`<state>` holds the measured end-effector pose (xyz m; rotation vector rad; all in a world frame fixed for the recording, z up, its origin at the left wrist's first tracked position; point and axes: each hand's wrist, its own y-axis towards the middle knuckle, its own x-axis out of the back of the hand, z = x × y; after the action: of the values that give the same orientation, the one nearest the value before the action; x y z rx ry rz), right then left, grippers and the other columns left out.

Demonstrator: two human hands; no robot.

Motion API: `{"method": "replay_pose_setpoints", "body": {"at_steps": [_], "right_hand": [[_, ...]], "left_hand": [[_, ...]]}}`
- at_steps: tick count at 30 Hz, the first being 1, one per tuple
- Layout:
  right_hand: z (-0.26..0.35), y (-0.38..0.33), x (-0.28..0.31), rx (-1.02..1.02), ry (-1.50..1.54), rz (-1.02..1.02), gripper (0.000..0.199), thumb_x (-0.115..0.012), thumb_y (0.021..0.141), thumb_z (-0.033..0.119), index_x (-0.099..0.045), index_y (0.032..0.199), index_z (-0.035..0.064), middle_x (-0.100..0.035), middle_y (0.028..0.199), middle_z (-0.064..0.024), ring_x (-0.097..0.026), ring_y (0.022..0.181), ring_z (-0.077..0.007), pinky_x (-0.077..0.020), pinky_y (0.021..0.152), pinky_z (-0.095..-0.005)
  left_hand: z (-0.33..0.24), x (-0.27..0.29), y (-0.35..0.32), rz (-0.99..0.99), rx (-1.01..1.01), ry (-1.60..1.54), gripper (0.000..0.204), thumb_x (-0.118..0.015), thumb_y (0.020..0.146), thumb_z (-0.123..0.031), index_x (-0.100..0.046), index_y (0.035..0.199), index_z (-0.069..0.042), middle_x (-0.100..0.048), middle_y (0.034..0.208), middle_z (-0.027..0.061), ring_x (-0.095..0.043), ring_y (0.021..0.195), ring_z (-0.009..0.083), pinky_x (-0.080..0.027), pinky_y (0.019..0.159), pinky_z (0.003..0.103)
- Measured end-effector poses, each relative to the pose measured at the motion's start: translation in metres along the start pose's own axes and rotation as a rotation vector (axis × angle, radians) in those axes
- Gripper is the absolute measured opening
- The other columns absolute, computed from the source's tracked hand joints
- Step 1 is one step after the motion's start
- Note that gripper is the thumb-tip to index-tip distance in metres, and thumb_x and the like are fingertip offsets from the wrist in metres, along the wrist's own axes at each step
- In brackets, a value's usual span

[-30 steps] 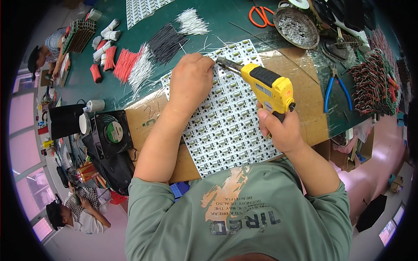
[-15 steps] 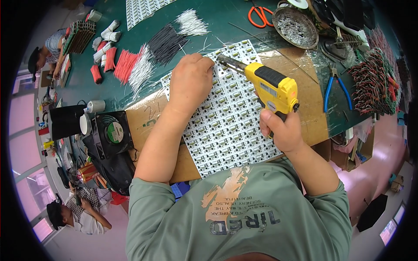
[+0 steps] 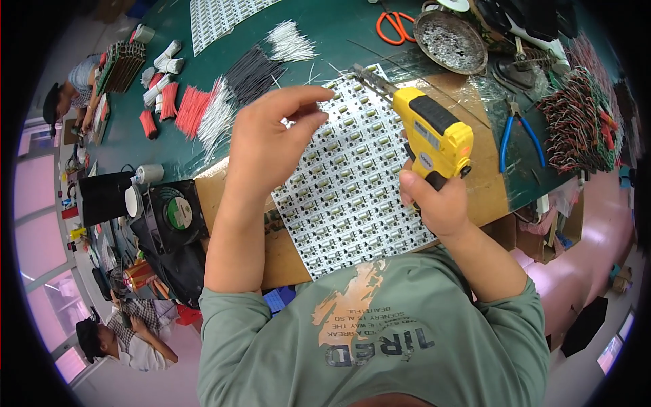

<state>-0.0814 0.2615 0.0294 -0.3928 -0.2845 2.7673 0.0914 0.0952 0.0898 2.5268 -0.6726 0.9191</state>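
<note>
In my right hand (image 3: 442, 205) is a yellow and black soldering gun (image 3: 439, 129), its grip wrapped by my fingers. The gun's metal tip points up and left over the far edge of a white circuit board panel (image 3: 356, 183) covered with rows of small components. My left hand (image 3: 266, 139) hovers over the panel's left side, with a gap between thumb and forefinger and nothing visible in it. Its other fingers are mostly hidden. Beyond it lie piles of black wires (image 3: 252, 73), white wires (image 3: 290, 42) and red wires (image 3: 194, 108).
A round pan of silvery bits (image 3: 449, 42) stands at the far right, beside orange-handled scissors (image 3: 395, 27). Blue-handled pliers (image 3: 521, 136) lie near bundled wired boards (image 3: 580, 122). A black fan (image 3: 175, 210) sits at left. Two other people are at the far left.
My left hand has moved left and back from the gun's tip, and its thumb and forefinger have parted. The soldering gun has shifted slightly right, still in my right hand.
</note>
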Motion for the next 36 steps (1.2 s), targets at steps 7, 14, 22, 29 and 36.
{"method": "replay_pose_setpoints", "body": {"at_steps": [7, 14, 22, 29, 36], "right_hand": [[0.022, 0.011, -0.011, 0.103, -0.034, -0.012, 0.016, -0.068, 0.087, 0.011, -0.062, 0.099, 0.0029, -0.059, 0.087, 0.0006, -0.053, 0.078, -0.0059, -0.0442, 0.069, -0.0239], [0.023, 0.018, -0.005, 0.023, -0.09, -0.03, 0.017, -0.069, 0.086, 0.014, -0.063, 0.098, 0.0019, -0.062, 0.087, -0.0009, -0.055, 0.08, -0.008, -0.0458, 0.072, -0.0263], [0.025, 0.024, -0.003, 0.135, 0.03, -0.2, 0.01, -0.069, 0.085, 0.009, -0.062, 0.089, 0.0036, -0.059, 0.075, -0.0008, -0.054, 0.066, -0.0068, -0.0439, 0.06, -0.0228], [0.023, 0.026, -0.017, 0.148, 0.309, -0.205, 0.009, -0.065, 0.088, 0.006, -0.059, 0.092, 0.0015, -0.059, 0.074, -0.0019, -0.056, 0.064, -0.0092, -0.0444, 0.058, -0.0235], [0.014, 0.019, -0.03, 0.053, 0.282, -0.116, 0.006, -0.063, 0.089, 0.007, -0.059, 0.088, 0.0018, -0.058, 0.072, -0.002, -0.055, 0.063, -0.0093, -0.0433, 0.058, -0.0232]], "left_hand": [[-0.011, -0.022, -0.012, 0.206, 0.096, -0.457, 0.032, -0.072, 0.077, -0.003, -0.07, 0.108, -0.008, -0.065, 0.078, 0.0018, -0.059, 0.073, 0.0089, -0.05, 0.07, 0.025], [-0.019, -0.03, -0.018, 0.364, 0.025, -0.437, 0.032, -0.075, 0.076, -0.006, -0.07, 0.108, -0.005, -0.071, 0.092, 0.0048, -0.063, 0.08, 0.0122, -0.051, 0.073, 0.028], [-0.006, -0.029, -0.011, 0.338, -0.115, -0.152, 0.017, -0.073, 0.078, -0.005, -0.072, 0.095, -0.004, -0.07, 0.088, 0.0058, -0.064, 0.08, 0.0137, -0.05, 0.073, 0.028], [-0.006, -0.052, -0.022, 0.301, 0.36, -0.927, 0.015, -0.07, 0.085, -0.007, -0.068, 0.098, 0.0, -0.068, 0.091, 0.0038, -0.062, 0.083, 0.0125, -0.049, 0.078, 0.027], [-0.005, -0.06, -0.026, 0.255, 0.263, -1.161, 0.012, -0.069, 0.086, -0.006, -0.068, 0.095, 0.0, -0.066, 0.097, 0.0046, -0.06, 0.092, 0.0124, -0.047, 0.085, 0.027]]}}
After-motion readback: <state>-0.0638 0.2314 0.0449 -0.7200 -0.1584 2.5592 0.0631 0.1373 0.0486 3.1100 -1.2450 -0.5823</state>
